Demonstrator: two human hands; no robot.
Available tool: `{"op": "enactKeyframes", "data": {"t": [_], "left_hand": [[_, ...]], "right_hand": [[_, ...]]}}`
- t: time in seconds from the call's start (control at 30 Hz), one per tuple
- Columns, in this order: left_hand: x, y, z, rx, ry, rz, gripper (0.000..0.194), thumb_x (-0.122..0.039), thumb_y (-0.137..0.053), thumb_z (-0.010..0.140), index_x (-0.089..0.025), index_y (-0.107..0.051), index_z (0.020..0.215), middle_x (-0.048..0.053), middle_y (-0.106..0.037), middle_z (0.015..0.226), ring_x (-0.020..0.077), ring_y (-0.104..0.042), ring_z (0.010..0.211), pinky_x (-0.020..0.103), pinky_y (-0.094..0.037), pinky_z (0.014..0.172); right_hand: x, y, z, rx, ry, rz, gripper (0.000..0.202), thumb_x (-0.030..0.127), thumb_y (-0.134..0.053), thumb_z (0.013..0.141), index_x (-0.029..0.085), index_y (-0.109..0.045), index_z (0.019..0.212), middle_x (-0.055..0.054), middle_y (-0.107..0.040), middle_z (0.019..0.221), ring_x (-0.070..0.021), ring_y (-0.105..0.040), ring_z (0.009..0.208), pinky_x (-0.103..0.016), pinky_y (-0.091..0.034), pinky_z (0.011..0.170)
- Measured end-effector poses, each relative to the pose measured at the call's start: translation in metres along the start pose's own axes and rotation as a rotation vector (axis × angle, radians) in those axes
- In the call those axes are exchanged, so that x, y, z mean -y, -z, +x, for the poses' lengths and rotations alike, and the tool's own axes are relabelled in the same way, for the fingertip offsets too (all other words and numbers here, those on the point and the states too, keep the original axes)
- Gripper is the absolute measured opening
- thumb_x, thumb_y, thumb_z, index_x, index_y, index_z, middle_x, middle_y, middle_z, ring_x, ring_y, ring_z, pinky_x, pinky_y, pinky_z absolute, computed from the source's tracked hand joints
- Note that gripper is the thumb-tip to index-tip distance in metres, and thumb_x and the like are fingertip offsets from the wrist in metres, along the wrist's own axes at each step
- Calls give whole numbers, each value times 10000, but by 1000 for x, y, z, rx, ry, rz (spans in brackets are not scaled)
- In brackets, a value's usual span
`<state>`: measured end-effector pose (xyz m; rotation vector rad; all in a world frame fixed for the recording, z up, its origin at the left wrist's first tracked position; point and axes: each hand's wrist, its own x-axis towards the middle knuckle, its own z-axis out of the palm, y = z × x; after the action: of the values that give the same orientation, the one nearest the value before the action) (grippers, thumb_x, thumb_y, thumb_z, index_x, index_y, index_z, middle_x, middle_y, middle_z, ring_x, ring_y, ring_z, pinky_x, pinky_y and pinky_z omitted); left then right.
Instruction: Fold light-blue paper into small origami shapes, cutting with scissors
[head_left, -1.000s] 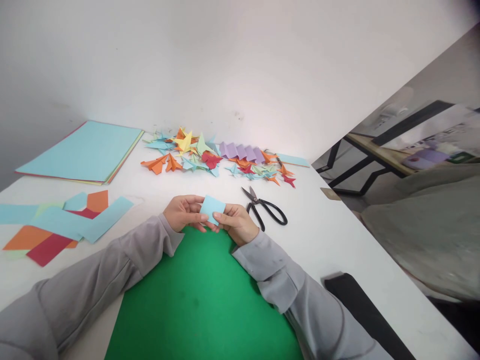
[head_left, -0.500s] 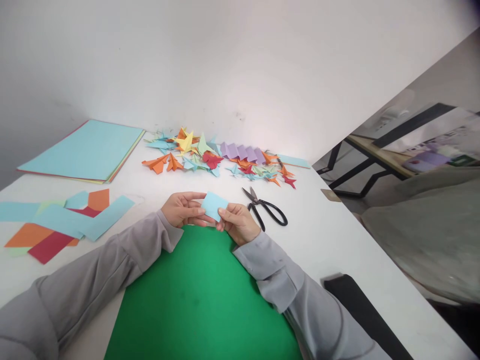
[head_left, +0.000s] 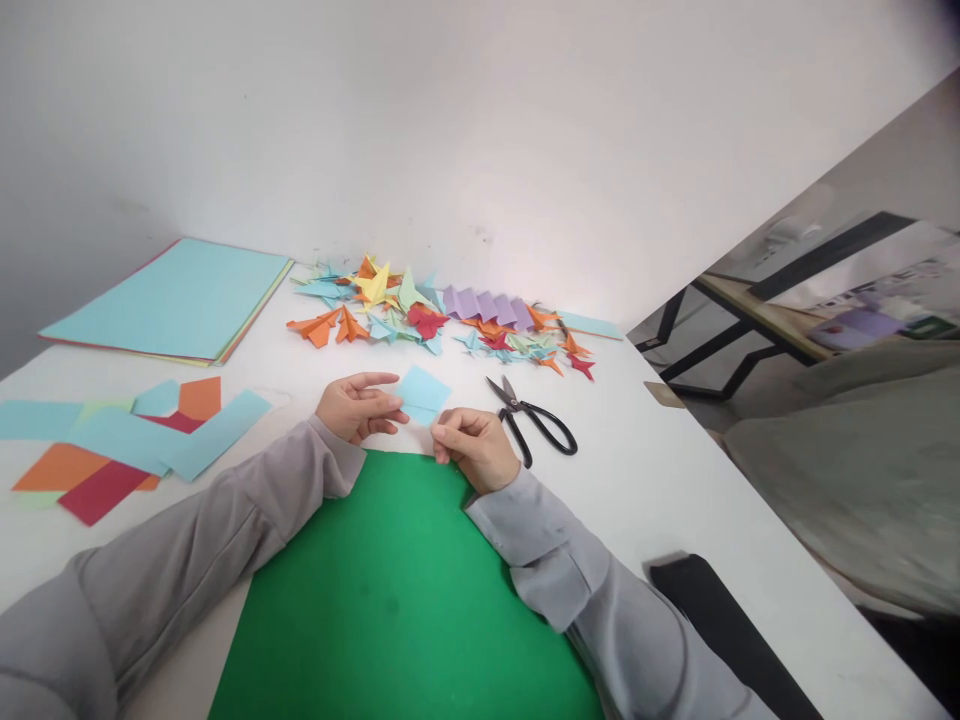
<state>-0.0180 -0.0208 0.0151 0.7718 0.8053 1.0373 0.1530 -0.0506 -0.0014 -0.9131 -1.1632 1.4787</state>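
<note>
A small light-blue paper square [head_left: 421, 393] is held between both hands just beyond the far edge of a green sheet [head_left: 397, 600]. My left hand [head_left: 355, 405] touches its left edge with the fingers spread. My right hand [head_left: 470, 446] pinches its lower right corner between thumb and fingers. Both arms wear grey sleeves and rest on the white table [head_left: 645, 470].
Black scissors [head_left: 534, 420] lie right of my right hand. A pile of folded coloured paper shapes [head_left: 427, 318] lines the wall. A stack of full sheets [head_left: 176, 300] sits far left, cut coloured strips [head_left: 127, 440] nearer left. A dark object [head_left: 720, 625] lies at the right table edge.
The blue square has tilted flatter and moved slightly away from me. My left fingers have opened out along its edge, while my right hand keeps its pinch.
</note>
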Motion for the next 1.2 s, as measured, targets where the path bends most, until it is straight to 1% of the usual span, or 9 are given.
{"op": "enactKeyframes", "data": {"t": [0.1, 0.27, 0.37, 0.5, 0.7, 0.87, 0.93, 1.13, 1.2], "left_hand": [[-1, 1, 0, 16, -23, 14, 487, -128, -782, 441, -78, -571, 877, 22, -631, 496, 180, -634, 494, 197, -502, 379], [-1, -2, -3, 79, 1, 61, 492, -172, -796, 414, -83, -578, 846, 14, -614, 472, 177, -620, 465, 205, -485, 363], [1, -3, -4, 118, 4, 121, 462, -184, -794, 428, -83, -581, 826, 12, -616, 481, 176, -617, 459, 224, -498, 384], [2, -3, -2, 69, -29, 111, 458, -201, -793, 419, -81, -580, 806, 10, -608, 454, 162, -602, 433, 249, -517, 419], [3, -5, -1, 52, -25, 129, 392, -206, -767, 453, -83, -587, 779, 9, -584, 423, 161, -593, 420, 204, -457, 345], [4, -7, -1, -2, -49, 103, 365, -359, -708, 549, -92, -589, 766, -8, -560, 463, 149, -582, 398, 191, -400, 290], [5, -7, -2, -16, -60, 114, 384, -398, -697, 554, -91, -586, 757, -8, -561, 465, 138, -570, 387, 185, -382, 278], [8, -11, -5, 2, -170, 361, 349, -281, -772, 444, -92, -568, 655, -17, -558, 382, 76, -472, 291, 170, -370, 292], [9, -12, -7, 1, -177, 381, 338, -271, -774, 435, -95, -565, 634, -23, -548, 370, 83, -483, 300, 169, -366, 288]], "right_hand": [[2, 0, 0, 17, 24, 29, 253, 277, -700, 613, 155, -534, 467, 23, -555, 437, -70, -468, 379, -200, -352, 390], [1, 1, 2, 9, -88, 128, 292, 408, -704, 581, 159, -552, 583, 10, -593, 474, -97, -515, 397, -215, -398, 398], [-2, 1, 2, -26, -102, 78, 272, 376, -718, 578, 154, -561, 594, 19, -585, 446, -84, -498, 370, -197, -385, 380], [-5, 2, 2, -29, -74, 16, 255, 324, -710, 606, 148, -541, 530, 22, -579, 424, -66, -479, 356, -176, -359, 371], [-8, 4, 1, -46, -44, -10, 231, 309, -703, 622, 152, -552, 543, 37, -576, 412, -62, -476, 334, -171, -356, 356], [-10, 3, 2, -86, -35, -39, 235, 315, -705, 620, 152, -554, 539, 33, -584, 419, -61, -484, 338, -171, -373, 362], [-11, 3, 2, -98, -38, -43, 239, 320, -702, 622, 151, -554, 540, 33, -584, 419, -61, -486, 340, -169, -381, 367], [-4, -3, 0, -49, -53, -87, 231, 336, -701, 612, 139, -583, 588, 16, -608, 458, -76, -528, 379, -180, -424, 398], [1, -7, -1, -6, -78, -144, 244, 311, -734, 564, 131, -617, 682, 16, -619, 488, -84, -549, 407, -182, -439, 408]]}}
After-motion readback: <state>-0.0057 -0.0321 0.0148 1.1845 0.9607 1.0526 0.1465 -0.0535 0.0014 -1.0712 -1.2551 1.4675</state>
